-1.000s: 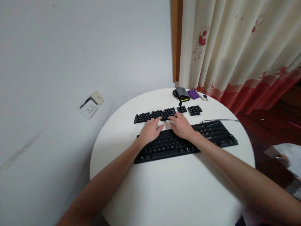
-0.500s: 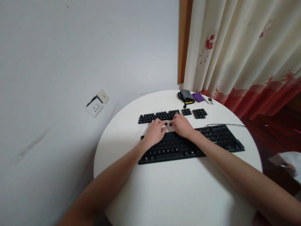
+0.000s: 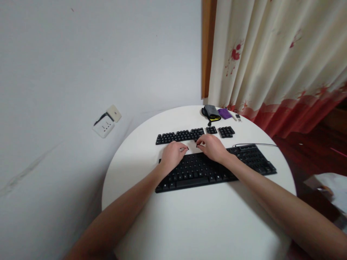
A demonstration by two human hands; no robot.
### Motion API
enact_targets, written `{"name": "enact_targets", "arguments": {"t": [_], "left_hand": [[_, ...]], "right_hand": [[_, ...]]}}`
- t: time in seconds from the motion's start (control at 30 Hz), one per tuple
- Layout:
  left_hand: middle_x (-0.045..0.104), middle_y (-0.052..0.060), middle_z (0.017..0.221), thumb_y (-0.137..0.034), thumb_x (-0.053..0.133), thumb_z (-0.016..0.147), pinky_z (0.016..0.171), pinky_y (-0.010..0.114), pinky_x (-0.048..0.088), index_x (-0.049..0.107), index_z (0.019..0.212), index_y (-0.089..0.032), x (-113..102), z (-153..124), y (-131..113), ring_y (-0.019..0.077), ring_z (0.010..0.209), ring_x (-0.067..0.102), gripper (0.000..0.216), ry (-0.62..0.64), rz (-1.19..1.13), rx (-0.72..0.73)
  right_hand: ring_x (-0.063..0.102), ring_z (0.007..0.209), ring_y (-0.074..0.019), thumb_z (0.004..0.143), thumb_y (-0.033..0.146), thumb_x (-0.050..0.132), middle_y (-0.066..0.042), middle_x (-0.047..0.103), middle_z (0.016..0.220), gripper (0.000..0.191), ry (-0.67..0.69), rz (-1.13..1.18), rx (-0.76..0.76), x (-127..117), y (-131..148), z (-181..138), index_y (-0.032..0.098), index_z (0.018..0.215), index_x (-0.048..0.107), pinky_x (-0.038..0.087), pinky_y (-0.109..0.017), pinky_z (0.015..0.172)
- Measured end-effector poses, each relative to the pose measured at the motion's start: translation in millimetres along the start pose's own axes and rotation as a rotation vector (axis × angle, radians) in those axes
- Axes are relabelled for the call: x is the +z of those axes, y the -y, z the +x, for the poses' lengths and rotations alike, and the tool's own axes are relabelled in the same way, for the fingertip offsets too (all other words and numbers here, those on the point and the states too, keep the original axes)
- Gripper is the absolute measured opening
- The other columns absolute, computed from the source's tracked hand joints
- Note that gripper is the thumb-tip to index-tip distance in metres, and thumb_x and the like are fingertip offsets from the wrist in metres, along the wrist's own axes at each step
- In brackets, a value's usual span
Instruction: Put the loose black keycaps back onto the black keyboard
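Note:
A black keyboard (image 3: 195, 182) lies on the white round table, with many of its keycaps off in the upper rows and at the right. Over its top edge, my left hand (image 3: 173, 154) pinches a small black keycap (image 3: 188, 148) between thumb and forefinger. My right hand (image 3: 213, 147), just to the right, pinches another black keycap (image 3: 197, 146) at its fingertips. Behind both hands, loose keycaps (image 3: 173, 137) stand in rows on the table. Two smaller groups of keycaps, a small block (image 3: 211, 130) and a larger block (image 3: 226, 132), sit to the right of them.
At the back of the white table (image 3: 187, 220) lie a grey and black pouch (image 3: 211, 112), a purple cloth (image 3: 225, 113) and a small USB-like item (image 3: 238, 117). The keyboard's cable (image 3: 255, 144) runs off right. A wall with a socket (image 3: 103, 126) borders the left, a curtain (image 3: 252, 65) the right.
My left hand has drawn back slightly from the keycap rows, its fingers now in a tighter pinch. The right hand's fingers have curled lower. The whole view has shifted a little.

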State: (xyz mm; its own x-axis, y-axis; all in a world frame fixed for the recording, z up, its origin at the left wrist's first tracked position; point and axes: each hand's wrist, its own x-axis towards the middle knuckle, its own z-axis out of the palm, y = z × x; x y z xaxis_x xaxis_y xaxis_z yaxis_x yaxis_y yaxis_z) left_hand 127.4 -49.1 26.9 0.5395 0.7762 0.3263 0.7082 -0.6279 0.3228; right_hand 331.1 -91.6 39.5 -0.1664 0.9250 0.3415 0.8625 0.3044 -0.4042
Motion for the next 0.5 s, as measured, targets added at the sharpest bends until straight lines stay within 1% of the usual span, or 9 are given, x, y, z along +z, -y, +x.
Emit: {"name": "enact_targets", "arguments": {"t": [0.1,0.2,0.3,0.37,0.5], "left_hand": [[0.076,0.003,0.094,-0.024,0.065,0.086,0.085,0.037,0.051,0.077,0.091,-0.022,-11.6,-9.7,-15.6,0.0207,0.089,0.066,0.013,0.011,-0.136,0.075],[0.076,0.002,0.095,-0.027,0.065,0.086,0.084,0.036,0.052,0.077,0.093,-0.024,-15.5,-25.1,-36.6,0.0192,0.088,0.066,0.013,0.065,-0.306,0.162],[0.076,0.001,0.095,-0.026,0.067,0.086,0.084,0.034,0.053,0.077,0.092,-0.024,-8.7,-38.2,-53.5,0.0174,0.087,0.066,0.012,0.137,-0.393,0.208],[0.076,0.001,0.095,-0.026,0.067,0.086,0.084,0.035,0.053,0.077,0.091,-0.024,-1.7,-43.2,-59.6,0.0173,0.087,0.065,0.011,0.162,-0.401,0.226],[0.076,0.002,0.095,-0.024,0.065,0.088,0.081,0.036,0.053,0.077,0.092,-0.024,5.0,-47.1,-64.0,0.0187,0.088,0.063,0.013,0.158,-0.356,0.255]], "right_hand": [[0.063,0.08,-0.0182,0.082,0.021,0.065,-0.004,0.072,0.084,0.009,-0.034,0.124,0.045,-21.3,-4.5,-20.3,0.019,0.083,0.073,0.044,-0.029,0.075],[0.062,0.071,-0.0167,0.081,0.025,0.066,-0.002,0.072,0.078,0.01,-0.006,0.284,0.146,-31.0,-15.7,-40.8,0.019,0.081,0.074,0.045,-0.028,0.069],[0.062,0.066,-0.0163,0.079,0.027,0.067,-0.003,0.072,0.074,0.011,0.007,0.425,0.238,-26.4,-26.8,-51.0,0.017,0.079,0.073,0.047,-0.028,0.065],[0.063,0.067,-0.0164,0.078,0.027,0.067,-0.003,0.072,0.074,0.013,-0.006,0.472,0.242,-20.8,-30.3,-51.6,0.016,0.079,0.073,0.048,-0.028,0.066],[0.064,0.068,-0.0164,0.077,0.028,0.067,-0.004,0.072,0.075,0.013,0.006,0.509,0.207,-16.1,-29.8,-49.5,0.016,0.078,0.072,0.049,-0.029,0.068]]}}
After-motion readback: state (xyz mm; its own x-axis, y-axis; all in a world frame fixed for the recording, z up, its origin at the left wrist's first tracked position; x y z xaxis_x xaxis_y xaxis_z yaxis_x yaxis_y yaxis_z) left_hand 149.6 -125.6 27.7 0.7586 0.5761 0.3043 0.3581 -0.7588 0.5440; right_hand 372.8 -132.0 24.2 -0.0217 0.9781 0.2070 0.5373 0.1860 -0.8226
